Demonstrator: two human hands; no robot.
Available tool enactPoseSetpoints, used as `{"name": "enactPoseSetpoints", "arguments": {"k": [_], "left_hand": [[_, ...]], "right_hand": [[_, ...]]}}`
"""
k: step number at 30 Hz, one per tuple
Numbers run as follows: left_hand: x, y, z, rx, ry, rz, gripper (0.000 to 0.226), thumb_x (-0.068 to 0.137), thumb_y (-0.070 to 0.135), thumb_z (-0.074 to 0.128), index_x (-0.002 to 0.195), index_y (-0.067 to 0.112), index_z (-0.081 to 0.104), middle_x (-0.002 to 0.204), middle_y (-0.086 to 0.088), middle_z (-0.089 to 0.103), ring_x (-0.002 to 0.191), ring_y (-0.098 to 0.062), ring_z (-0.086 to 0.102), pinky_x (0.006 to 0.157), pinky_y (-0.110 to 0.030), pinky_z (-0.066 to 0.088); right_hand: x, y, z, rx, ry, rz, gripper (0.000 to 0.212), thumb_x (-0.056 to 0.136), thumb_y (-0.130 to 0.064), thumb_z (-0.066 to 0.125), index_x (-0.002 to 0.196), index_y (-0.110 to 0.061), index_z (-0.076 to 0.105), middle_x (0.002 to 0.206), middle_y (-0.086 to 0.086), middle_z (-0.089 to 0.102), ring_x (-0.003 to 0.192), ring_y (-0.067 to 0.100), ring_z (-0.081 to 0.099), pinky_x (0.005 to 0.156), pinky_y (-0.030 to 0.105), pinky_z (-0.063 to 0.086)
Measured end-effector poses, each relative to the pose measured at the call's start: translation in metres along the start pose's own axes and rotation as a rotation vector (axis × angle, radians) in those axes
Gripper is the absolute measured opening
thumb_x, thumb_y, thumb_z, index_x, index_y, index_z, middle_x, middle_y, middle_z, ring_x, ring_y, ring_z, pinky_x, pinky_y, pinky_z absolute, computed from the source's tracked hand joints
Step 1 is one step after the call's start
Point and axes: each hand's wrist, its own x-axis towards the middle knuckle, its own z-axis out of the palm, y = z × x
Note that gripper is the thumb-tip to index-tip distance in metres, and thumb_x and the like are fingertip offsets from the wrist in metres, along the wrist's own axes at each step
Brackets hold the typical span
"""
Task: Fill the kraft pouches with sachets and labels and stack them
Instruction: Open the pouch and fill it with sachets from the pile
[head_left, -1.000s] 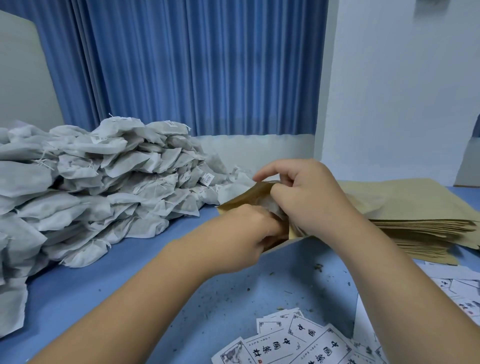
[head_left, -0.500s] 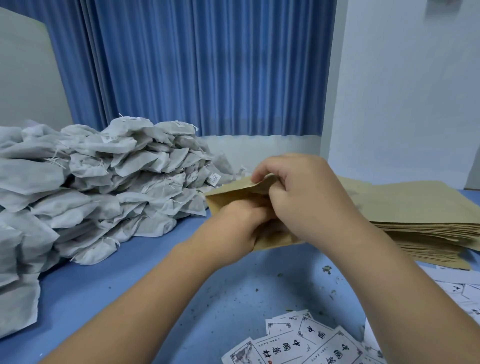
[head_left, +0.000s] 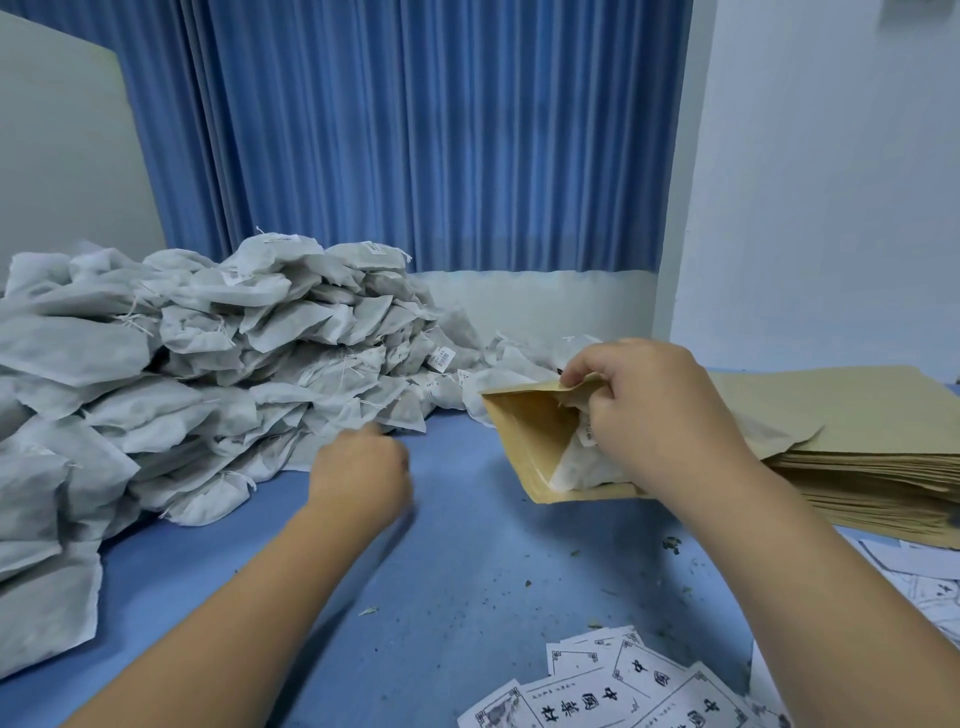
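Pinching the upper lip of a kraft pouch (head_left: 524, 441) between the thumb and curled fingers of the right hand (head_left: 660, 415), with the pouch raised off the desk (head_left: 467, 551) just right of its middle and the mouth gaping toward the left edge. Inside that mouth, a white sachet (head_left: 576, 465), tucked against the palm side of the hand and just below the pinching fingers, with a small printed tag beside the knuckles, too small to read.

Well apart from the pouch, nearer the left edge, the left hand (head_left: 358, 473), blurred. Fingers curled under, one fingertip right at the corner of the nearest bag in the pile of sachets (head_left: 208, 364). Grip on anything impossible to tell.

Heaped along the left edge and into the far left corner, that pile of grey-white mesh bags with strings and little white tags. Barcode-like print on one tag, unreadable.

Scattered at the near edge toward the right, paper labels (head_left: 613, 691) with ornamental corner frames and large black Chinese characters. 中 legible on several, the others too skewed to vouch for.

Against the right edge, behind the right wrist, a thick stack of flat pouches (head_left: 857, 457). Beside it, toward the near right corner, more printed sheets (head_left: 924, 587). Sprinkled over the blue surface between labels and pouch, dry herb crumbs (head_left: 671, 544). Beyond the far edge, a blue curtain (head_left: 441, 130).
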Motion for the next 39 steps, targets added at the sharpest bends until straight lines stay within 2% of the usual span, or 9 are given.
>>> {"name": "enactPoseSetpoints", "arguments": {"k": [4, 8, 17, 21, 24, 28, 32, 35, 39], "left_hand": [[0.006, -0.020, 0.022, 0.150, -0.211, -0.143, 0.043, 0.095, 0.026, 0.035, 0.133, 0.038, 0.051, 0.132, -0.004, 0.044, 0.123, -0.027, 0.042, 0.099, -0.039, 0.035], [0.010, -0.041, 0.031, 0.136, -0.289, -0.211, 0.048, 0.095, 0.020, 0.032, 0.141, 0.031, 0.041, 0.142, -0.006, 0.036, 0.128, -0.030, 0.038, 0.103, -0.043, 0.034], [0.008, -0.031, 0.021, 0.138, -0.125, -0.126, 0.034, 0.091, 0.011, 0.043, 0.121, 0.014, 0.056, 0.125, -0.001, 0.049, 0.116, -0.025, 0.045, 0.091, -0.032, 0.044], [0.003, -0.014, 0.004, 0.032, 0.051, 0.109, 0.030, 0.090, 0.015, 0.048, 0.115, 0.018, 0.064, 0.118, 0.002, 0.053, 0.110, -0.022, 0.047, 0.086, -0.028, 0.043], [-0.010, 0.002, -0.007, -0.312, 0.197, 0.417, 0.023, 0.093, 0.023, 0.054, 0.104, 0.018, 0.073, 0.103, 0.005, 0.059, 0.101, -0.016, 0.054, 0.082, -0.021, 0.039], [-0.026, 0.017, -0.007, -0.484, 0.145, 0.577, 0.023, 0.090, 0.022, 0.054, 0.104, 0.021, 0.072, 0.095, 0.010, 0.054, 0.085, -0.011, 0.054, 0.076, -0.028, 0.045], [-0.022, 0.019, 0.000, -0.473, 0.006, 0.549, 0.056, 0.080, 0.022, 0.043, 0.135, 0.029, 0.048, 0.121, 0.009, 0.042, 0.106, -0.011, 0.043, 0.087, -0.026, 0.036], [-0.016, 0.015, 0.011, -0.310, -0.135, 0.469, 0.062, 0.089, 0.026, 0.046, 0.148, 0.034, 0.028, 0.145, 0.008, 0.029, 0.127, -0.016, 0.036, 0.102, -0.031, 0.032], [-0.011, 0.011, 0.016, -0.367, -0.144, 0.405, 0.053, 0.095, 0.041, 0.047, 0.146, 0.038, 0.033, 0.139, 0.005, 0.043, 0.130, -0.016, 0.035, 0.106, -0.030, 0.031]], "right_hand": [[0.001, 0.004, 0.003, 0.018, -0.012, 0.017, 0.040, 0.079, -0.003, 0.047, 0.088, -0.035, 0.070, 0.085, -0.006, 0.057, 0.075, 0.019, 0.054, 0.065, 0.029, 0.045], [0.002, 0.006, 0.004, 0.040, -0.017, 0.026, 0.040, 0.080, -0.004, 0.048, 0.086, -0.036, 0.070, 0.078, -0.007, 0.055, 0.068, 0.017, 0.053, 0.061, 0.027, 0.043], [0.004, 0.012, 0.001, 0.062, -0.001, 0.038, 0.039, 0.080, -0.003, 0.048, 0.084, -0.036, 0.070, 0.066, -0.014, 0.046, 0.062, 0.010, 0.046, 0.058, 0.025, 0.038], [0.005, 0.014, -0.005, 0.081, 0.020, 0.052, 0.039, 0.079, -0.002, 0.050, 0.084, -0.034, 0.071, 0.065, -0.016, 0.045, 0.061, 0.007, 0.045, 0.055, 0.024, 0.039], [0.005, 0.016, -0.009, 0.098, 0.022, 0.069, 0.040, 0.077, 0.000, 0.048, 0.082, -0.033, 0.071, 0.061, -0.013, 0.042, 0.056, 0.005, 0.041, 0.052, 0.023, 0.036], [0.005, 0.016, -0.013, 0.109, 0.028, 0.088, 0.040, 0.077, 0.001, 0.048, 0.080, -0.032, 0.070, 0.057, -0.012, 0.041, 0.054, 0.006, 0.041, 0.048, 0.022, 0.033], [0.004, 0.017, -0.016, 0.118, 0.015, 0.085, 0.041, 0.076, 0.002, 0.047, 0.080, -0.030, 0.071, 0.051, -0.012, 0.043, 0.050, 0.006, 0.043, 0.046, 0.022, 0.032], [0.005, 0.019, -0.017, 0.145, -0.001, 0.094, 0.039, 0.077, 0.001, 0.048, 0.079, -0.031, 0.071, 0.046, -0.014, 0.047, 0.044, 0.006, 0.043, 0.044, 0.021, 0.032], [0.004, 0.020, -0.017, 0.145, -0.007, 0.085, 0.037, 0.078, 0.000, 0.051, 0.079, -0.031, 0.072, 0.050, -0.011, 0.040, 0.045, 0.007, 0.040, 0.045, 0.022, 0.030]]}}
